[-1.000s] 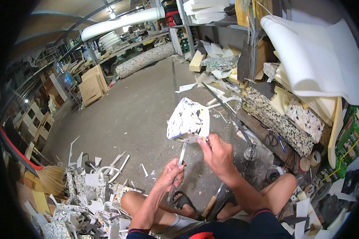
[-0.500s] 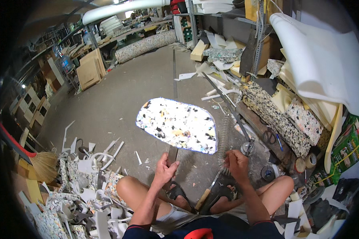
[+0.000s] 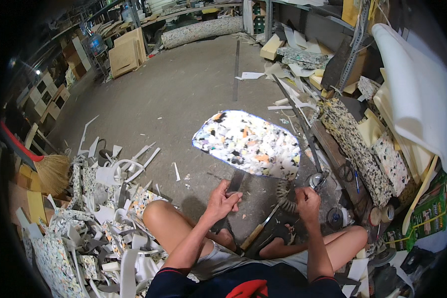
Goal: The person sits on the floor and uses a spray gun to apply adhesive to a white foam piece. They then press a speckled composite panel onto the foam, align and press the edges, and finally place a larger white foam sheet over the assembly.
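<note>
A flat speckled foam piece (image 3: 248,144), white with black and orange bits, has rounded far corners and a blue outline along its edge. It is in front of me, over the grey floor. My left hand (image 3: 222,199) is closed on a dark flat strip (image 3: 237,180), thumb on top; the strip's far end disappears beneath the foam. My right hand (image 3: 308,202) is a closed fist just beyond the foam's near right corner, beside a coiled hose (image 3: 285,195). Whatever it may hold is hidden. Between my feet lies a knife with a wooden handle (image 3: 252,237).
Foam offcuts (image 3: 97,233) are heaped at my left, near a straw broom (image 3: 53,174). On the right, a round metal tin (image 3: 315,180) stands by a long plank and speckled foam blocks (image 3: 352,144). Farther off lies a foam roll (image 3: 202,32).
The view has tilted and turned. The foam piece has shifted rightward over the floor and now covers part of the coiled hose. Both hands keep their closed shape.
</note>
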The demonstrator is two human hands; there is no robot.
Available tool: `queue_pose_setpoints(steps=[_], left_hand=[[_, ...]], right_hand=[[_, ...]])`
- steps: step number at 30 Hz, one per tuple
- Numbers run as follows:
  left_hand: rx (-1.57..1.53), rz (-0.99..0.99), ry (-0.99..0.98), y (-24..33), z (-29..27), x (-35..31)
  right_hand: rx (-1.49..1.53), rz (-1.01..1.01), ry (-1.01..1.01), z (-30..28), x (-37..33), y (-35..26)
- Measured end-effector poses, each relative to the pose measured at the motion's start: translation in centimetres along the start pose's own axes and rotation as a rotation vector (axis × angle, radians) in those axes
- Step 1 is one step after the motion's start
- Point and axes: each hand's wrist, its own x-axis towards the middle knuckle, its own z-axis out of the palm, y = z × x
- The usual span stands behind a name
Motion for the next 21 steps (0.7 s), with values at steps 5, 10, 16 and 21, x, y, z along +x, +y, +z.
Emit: queue_pose_setpoints(steps=[5, 10, 16, 21], left_hand=[[-0.032, 0.049, -0.044, -2.3, 0.4, -0.1], [0.092, 0.173, 0.034, -3.1, 1.9, -1.3], [0.450, 0.366, 0.085, -2.4, 1.7, -1.6], [0.525, 0.422, 0.014, -2.1, 1.6, -2.0]], right_hand=[[0.058, -0.100, 0.095, -0.5, 3.5, -2.8], [0.113, -0.233, 0.217, -1.9, 7.1, -6.0], [0.019, -0.491, 0.050, -3.6, 8.8, -11.5], [-0.060, -0.689, -0.308, -4.4, 9.9, -16.9]])
